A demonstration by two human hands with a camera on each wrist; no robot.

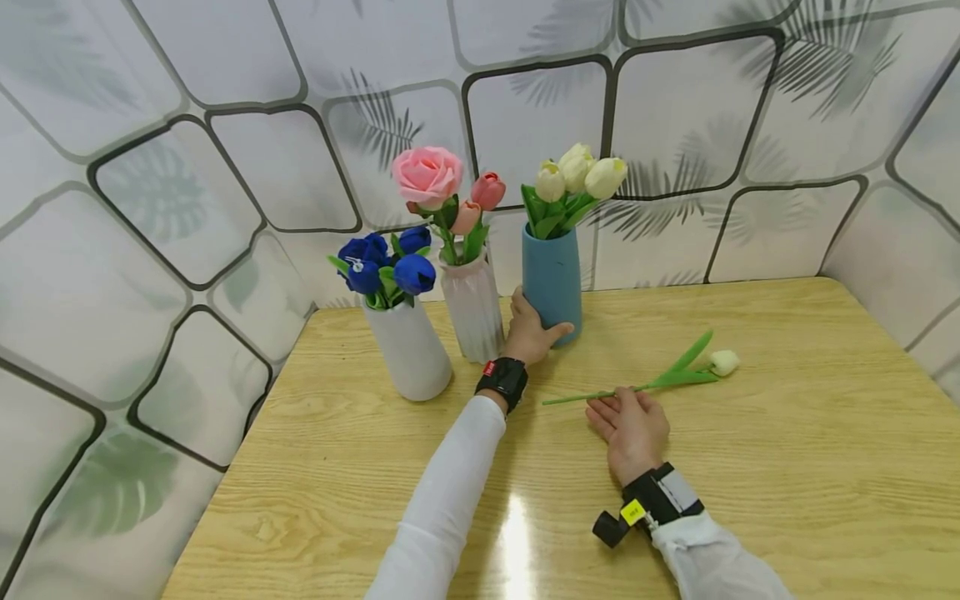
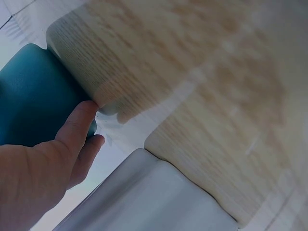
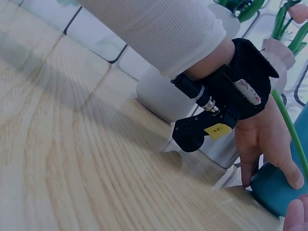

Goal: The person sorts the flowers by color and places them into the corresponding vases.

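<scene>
My left hand (image 1: pixel 528 333) grips the lower part of a blue vase (image 1: pixel 551 271), thumb across its front and fingers along its left side. White tulips (image 1: pixel 577 171) with green leaves stand in that vase. In the left wrist view, thumb and fingers lie against the blue vase (image 2: pixel 38 96). To the right, my right hand (image 1: pixel 633 433) pinches the thin green stem of a single white tulip (image 1: pixel 724 362), held nearly level low over the table with its bloom pointing right. The right wrist view shows only the fingertips (image 3: pixel 296 216) of this hand, by the stem (image 3: pixel 291 130).
Left of the blue vase stands a ribbed pale vase (image 1: pixel 474 308) with a pink rose and pink tulips. A plain white vase (image 1: pixel 411 354) with blue flowers is farther left. Patterned cloth walls (image 1: pixel 532 108) border the wooden table (image 1: pixel 787 467) at the back and sides.
</scene>
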